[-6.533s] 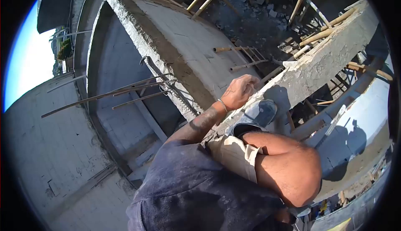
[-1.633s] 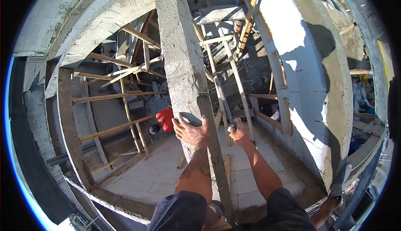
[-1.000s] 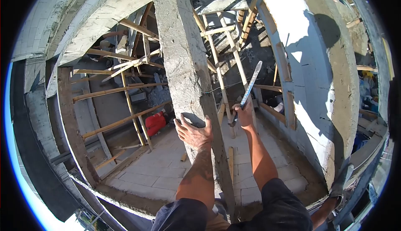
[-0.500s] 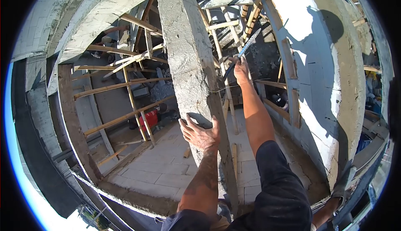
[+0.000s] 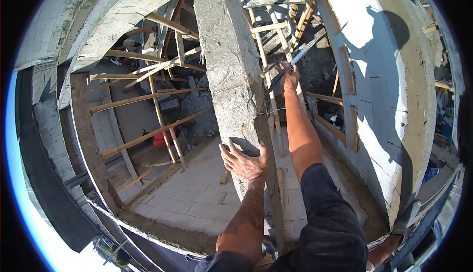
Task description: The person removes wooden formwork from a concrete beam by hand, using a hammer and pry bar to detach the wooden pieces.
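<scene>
My left hand point(image 5: 245, 163) lies on the rough concrete beam point(image 5: 224, 70), fingers spread and gripping nothing. To the right of the beam, my right hand point(image 5: 290, 77) is stretched forward, closed around a long narrow tool point(image 5: 301, 53). Its pale blue, blade-like part points up and away; a dark part shows below the fist. Its exact kind is not clear. A thin wire point(image 5: 273, 111) sticks out from the beam's right side, below my right hand.
Bamboo poles point(image 5: 143, 102) cross the space below on the left. More wooden props point(image 5: 268, 28) stand beyond the beam. A white block wall point(image 5: 369, 104) runs along the right, with my shadow on it. Down below is a person in red point(image 5: 161, 138).
The view has shifted slightly, so the beam and left hand appear further right. My right hand has drawn a little lower in view with the tool. The person in red below has moved.
</scene>
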### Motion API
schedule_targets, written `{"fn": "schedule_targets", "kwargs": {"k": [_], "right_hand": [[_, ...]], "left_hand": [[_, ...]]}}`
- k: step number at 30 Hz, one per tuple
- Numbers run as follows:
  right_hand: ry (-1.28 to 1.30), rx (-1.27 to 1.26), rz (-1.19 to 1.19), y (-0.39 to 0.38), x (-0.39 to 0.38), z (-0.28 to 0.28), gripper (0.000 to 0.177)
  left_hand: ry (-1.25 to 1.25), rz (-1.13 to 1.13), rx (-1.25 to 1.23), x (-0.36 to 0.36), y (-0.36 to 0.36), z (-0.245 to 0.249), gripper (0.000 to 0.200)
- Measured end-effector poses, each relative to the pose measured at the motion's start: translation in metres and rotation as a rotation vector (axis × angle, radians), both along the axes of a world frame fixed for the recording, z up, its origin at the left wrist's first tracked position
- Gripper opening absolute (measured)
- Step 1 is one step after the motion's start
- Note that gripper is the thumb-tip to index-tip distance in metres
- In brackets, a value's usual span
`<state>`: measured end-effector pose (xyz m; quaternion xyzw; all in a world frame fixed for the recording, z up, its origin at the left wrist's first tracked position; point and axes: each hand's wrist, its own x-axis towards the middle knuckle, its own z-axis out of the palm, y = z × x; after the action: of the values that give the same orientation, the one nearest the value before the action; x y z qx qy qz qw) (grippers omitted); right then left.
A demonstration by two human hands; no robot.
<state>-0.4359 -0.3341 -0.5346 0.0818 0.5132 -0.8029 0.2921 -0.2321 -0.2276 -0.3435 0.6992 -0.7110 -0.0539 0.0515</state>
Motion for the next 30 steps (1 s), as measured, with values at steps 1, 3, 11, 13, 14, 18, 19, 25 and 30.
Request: {"fn": "schedule_targets", "kwargs": {"k": [1, 3, 11, 13, 14, 18, 19, 25, 30], "right_hand": [[0.012, -0.037, -0.051, 0.005, 0.004, -0.005, 0.041], [0.026, -0.068, -0.102, 0.012, 0.011, -0.010, 0.041], [-0.068, -0.084, -0.207, -0.015, 0.006, -0.014, 0.024], [-0.114, -0.142, -0.300, -0.014, 0.009, -0.019, 0.020], [-0.116, -0.138, -0.297, -0.009, 0.012, -0.018, 0.020], [-0.269, -0.143, -0.428, 0.011, 0.018, -0.023, 0.020], [-0.258, -0.206, -0.429, 0.015, 0.020, -0.030, 0.023], [0.042, 0.109, -0.146, -0.002, 0.008, -0.002, 0.024], [-0.115, -0.142, -0.366, -0.015, 0.006, -0.013, 0.026]], "left_hand": [[0.005, 0.001, -0.003, -0.001, 0.000, 0.000, 0.088], [0.003, 0.006, 0.001, -0.001, -0.001, -0.001, 0.088], [-0.004, -0.005, 0.000, -0.001, -0.002, 0.001, 0.088], [-0.010, -0.010, -0.002, -0.001, -0.002, -0.001, 0.088], [-0.010, 0.000, 0.013, -0.002, -0.003, 0.000, 0.089], [-0.009, -0.004, 0.011, -0.003, -0.004, 0.000, 0.088], [-0.009, 0.002, 0.019, -0.003, -0.004, 0.000, 0.088], [0.008, 0.017, 0.012, -0.002, -0.003, 0.000, 0.087], [0.005, -0.004, 0.003, -0.001, -0.003, 0.002, 0.087]]}}
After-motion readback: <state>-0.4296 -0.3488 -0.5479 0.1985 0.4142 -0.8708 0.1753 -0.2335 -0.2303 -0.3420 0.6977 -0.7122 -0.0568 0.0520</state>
